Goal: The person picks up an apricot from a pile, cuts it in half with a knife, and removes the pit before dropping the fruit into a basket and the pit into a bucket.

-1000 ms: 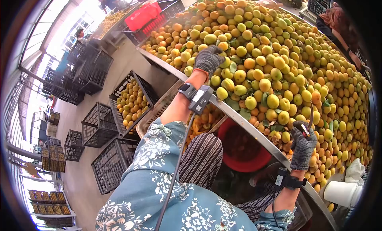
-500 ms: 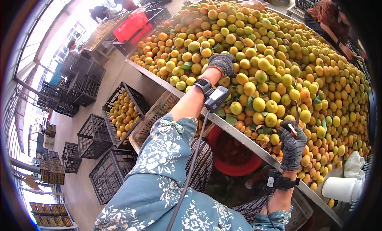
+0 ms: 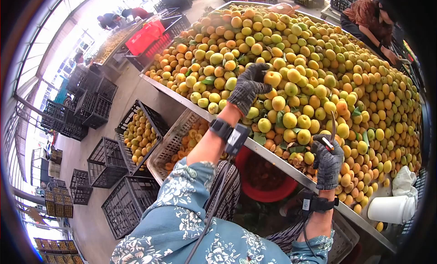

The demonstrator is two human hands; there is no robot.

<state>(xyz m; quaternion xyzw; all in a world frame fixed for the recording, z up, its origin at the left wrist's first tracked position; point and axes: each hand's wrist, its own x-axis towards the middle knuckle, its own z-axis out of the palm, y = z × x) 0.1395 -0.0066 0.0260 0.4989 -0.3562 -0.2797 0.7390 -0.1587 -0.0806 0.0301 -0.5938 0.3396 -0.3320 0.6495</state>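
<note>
A large heap of yellow-green and orange apricots point(image 3: 318, 89) covers the metal-edged table point(image 3: 273, 159). My left hand point(image 3: 248, 87), in a dark grey knit glove, has its thumb and fingers around an apricot point(image 3: 272, 79) at the heap's surface. Near the table's front edge, my gloved right hand point(image 3: 328, 166) grips a small curved knife point(image 3: 333, 127), its blade pointing up and away from me. Green leaves lie among the fruit close to both hands.
Below the table edge are a red basin point(image 3: 291, 187) and a pale crate point(image 3: 157, 157) with cut apricots. Black crates point(image 3: 108, 161) stand on the left floor. A white bucket point(image 3: 391, 209) sits at right. A co-worker point(image 3: 371, 20) bends over the far right side.
My left hand has turned and drawn back slightly, and an apricot now shows between its fingers. My right hand still holds the knife and has hardly moved.
</note>
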